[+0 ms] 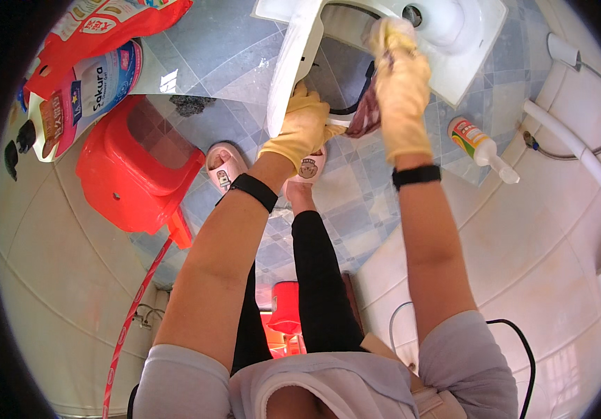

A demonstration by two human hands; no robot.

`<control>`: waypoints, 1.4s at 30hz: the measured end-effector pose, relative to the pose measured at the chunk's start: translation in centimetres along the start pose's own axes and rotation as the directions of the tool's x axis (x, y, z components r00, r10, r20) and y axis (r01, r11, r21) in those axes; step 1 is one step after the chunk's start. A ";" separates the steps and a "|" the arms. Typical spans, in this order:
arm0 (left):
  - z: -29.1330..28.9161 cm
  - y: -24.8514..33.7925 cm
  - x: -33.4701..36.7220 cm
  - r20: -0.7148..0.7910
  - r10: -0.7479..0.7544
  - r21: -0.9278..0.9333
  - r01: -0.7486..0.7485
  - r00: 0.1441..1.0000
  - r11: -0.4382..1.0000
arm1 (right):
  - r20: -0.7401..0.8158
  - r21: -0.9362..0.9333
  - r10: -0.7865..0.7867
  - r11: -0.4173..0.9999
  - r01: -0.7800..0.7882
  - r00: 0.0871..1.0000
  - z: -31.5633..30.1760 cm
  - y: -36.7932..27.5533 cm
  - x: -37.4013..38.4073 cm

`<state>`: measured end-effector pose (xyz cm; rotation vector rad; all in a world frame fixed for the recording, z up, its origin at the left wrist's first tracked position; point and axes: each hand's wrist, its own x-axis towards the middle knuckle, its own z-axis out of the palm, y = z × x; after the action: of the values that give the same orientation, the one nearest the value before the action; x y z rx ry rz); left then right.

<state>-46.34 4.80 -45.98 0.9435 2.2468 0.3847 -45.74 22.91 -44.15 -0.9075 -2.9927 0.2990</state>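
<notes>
Gripping the near end of a raised white panel [292,73], the left hand [304,122] wears a yellow rubber glove, its fingers curled round the edge. Just right of the panel sits a white ring [340,119] with a dark inner edge, and floor tiles show through its opening. The right hand [401,77], gloved in the same yellow, reaches farther over the ring's right side; its fingers are bent, but whether they grasp anything cannot be told. A reddish-brown checked cloth [367,112] hangs just left of this glove, across the ring's near right part.

Far right of the ring spreads a white ceramic basin [457,31] with a round dark hole. Right of the hands, on the tiled floor [349,188], is a bottle [473,140] with a coloured label, its white nozzle pointing near and right. On the left are a red plastic stool [129,174] and a dark clump [192,105] on the floor; farther left come a red-and-white bag [122,31] and a bluish package [105,80]. Pink slippers [223,167] are on the feet, nearer than the panel.
</notes>
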 end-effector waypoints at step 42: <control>0.4 -0.9 2.0 -0.252 0.098 0.165 -0.057 0.963 0.985 | 0.113 0.161 -0.205 0.969 0.185 0.972 -3.1 -4.1 7.7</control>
<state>-47.55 5.61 -47.68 1.1214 2.5127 0.3902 -54.28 24.38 -40.79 -0.5961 -3.0909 0.5898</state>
